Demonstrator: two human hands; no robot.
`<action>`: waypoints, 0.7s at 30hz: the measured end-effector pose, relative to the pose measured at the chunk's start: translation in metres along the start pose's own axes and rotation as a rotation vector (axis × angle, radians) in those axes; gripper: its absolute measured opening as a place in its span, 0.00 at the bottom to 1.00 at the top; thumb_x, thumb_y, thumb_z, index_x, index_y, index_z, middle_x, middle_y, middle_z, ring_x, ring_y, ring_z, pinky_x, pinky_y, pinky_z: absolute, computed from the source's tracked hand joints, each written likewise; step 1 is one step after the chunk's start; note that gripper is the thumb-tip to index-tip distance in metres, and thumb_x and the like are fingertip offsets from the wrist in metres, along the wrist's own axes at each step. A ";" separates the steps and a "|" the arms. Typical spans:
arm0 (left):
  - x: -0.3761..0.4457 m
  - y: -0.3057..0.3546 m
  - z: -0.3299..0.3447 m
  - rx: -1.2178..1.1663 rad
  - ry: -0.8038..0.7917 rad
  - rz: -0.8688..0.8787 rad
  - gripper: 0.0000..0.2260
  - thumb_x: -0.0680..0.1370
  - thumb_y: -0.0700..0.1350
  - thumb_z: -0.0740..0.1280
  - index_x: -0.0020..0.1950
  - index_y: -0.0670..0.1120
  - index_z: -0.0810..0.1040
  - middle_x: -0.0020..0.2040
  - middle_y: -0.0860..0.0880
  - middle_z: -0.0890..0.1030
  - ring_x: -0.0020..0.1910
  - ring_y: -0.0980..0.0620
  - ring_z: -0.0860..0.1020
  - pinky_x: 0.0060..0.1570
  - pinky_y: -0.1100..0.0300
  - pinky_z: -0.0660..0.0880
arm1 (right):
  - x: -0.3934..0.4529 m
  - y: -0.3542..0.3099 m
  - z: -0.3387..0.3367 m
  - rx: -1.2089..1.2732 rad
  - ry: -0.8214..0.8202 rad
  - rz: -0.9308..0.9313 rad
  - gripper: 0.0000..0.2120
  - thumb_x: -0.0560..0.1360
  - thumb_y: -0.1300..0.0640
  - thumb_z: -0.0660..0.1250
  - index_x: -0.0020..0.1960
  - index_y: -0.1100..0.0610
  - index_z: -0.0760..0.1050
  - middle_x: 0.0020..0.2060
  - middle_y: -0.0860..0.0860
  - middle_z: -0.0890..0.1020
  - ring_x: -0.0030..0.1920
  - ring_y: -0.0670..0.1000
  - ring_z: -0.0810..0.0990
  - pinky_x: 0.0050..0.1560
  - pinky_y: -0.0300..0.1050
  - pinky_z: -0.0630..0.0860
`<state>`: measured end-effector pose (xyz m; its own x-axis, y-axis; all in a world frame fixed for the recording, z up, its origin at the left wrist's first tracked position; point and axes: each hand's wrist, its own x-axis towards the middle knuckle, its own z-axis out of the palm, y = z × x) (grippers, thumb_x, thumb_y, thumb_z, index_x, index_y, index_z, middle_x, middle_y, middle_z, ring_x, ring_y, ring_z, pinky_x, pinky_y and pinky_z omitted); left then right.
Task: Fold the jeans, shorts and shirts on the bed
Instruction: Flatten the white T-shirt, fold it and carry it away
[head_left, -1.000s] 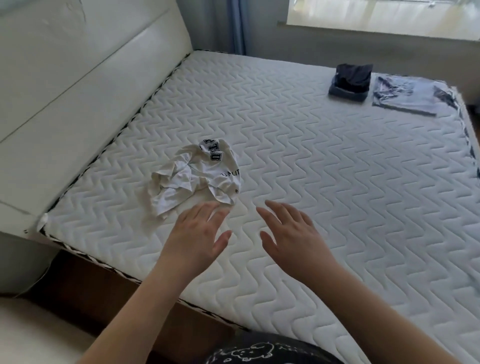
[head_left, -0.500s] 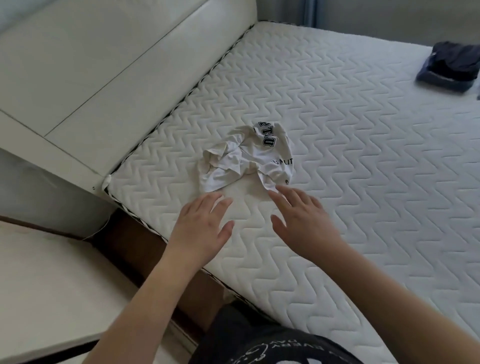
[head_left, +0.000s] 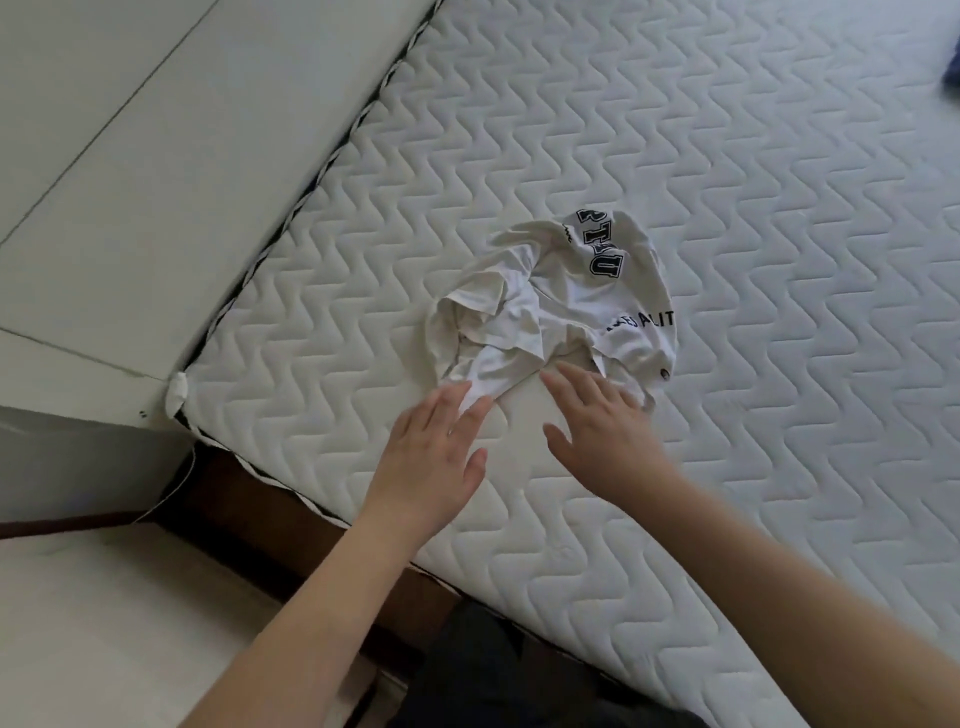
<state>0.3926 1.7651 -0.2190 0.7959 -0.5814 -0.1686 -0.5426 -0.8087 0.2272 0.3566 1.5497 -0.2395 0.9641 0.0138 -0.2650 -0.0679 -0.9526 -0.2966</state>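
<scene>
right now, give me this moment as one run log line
stage: reaching | target: crumpled white shirt, unfolded, on mattress | left hand: open, fingers at shirt edge | right hand: open, fingers at shirt edge

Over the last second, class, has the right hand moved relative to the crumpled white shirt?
Yes. The right hand has moved forward to the white shirt; its fingertips now reach the shirt's near edge, where earlier bare mattress showed between them.

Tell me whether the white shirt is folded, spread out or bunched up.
Bunched up. The shirt lies in a crumpled heap on the mattress, creased, its lettering bent over the folds. Both hands reach its near edge.
</scene>
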 end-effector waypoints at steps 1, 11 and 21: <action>0.011 -0.014 0.007 0.000 -0.028 0.008 0.24 0.78 0.50 0.64 0.74 0.48 0.68 0.74 0.46 0.67 0.73 0.45 0.65 0.67 0.49 0.65 | 0.016 -0.003 0.007 0.007 -0.014 0.007 0.29 0.79 0.45 0.57 0.77 0.50 0.56 0.76 0.49 0.61 0.74 0.52 0.60 0.71 0.50 0.59; 0.124 -0.096 0.100 -0.002 -0.240 -0.027 0.26 0.79 0.52 0.60 0.77 0.52 0.60 0.77 0.49 0.59 0.76 0.49 0.56 0.67 0.52 0.62 | 0.128 0.018 0.099 0.060 -0.239 0.200 0.30 0.79 0.48 0.59 0.78 0.49 0.53 0.78 0.54 0.53 0.75 0.56 0.57 0.71 0.53 0.58; 0.158 -0.117 0.174 -0.158 -0.398 -0.294 0.29 0.78 0.51 0.61 0.78 0.56 0.56 0.78 0.41 0.50 0.75 0.41 0.58 0.70 0.49 0.61 | 0.209 0.046 0.149 -0.029 -0.457 0.187 0.27 0.79 0.54 0.56 0.77 0.42 0.56 0.78 0.59 0.41 0.78 0.60 0.45 0.75 0.57 0.49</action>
<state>0.5349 1.7521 -0.4394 0.7279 -0.3458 -0.5921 -0.2401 -0.9374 0.2523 0.5166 1.5543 -0.4455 0.7247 -0.0327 -0.6883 -0.2160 -0.9593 -0.1819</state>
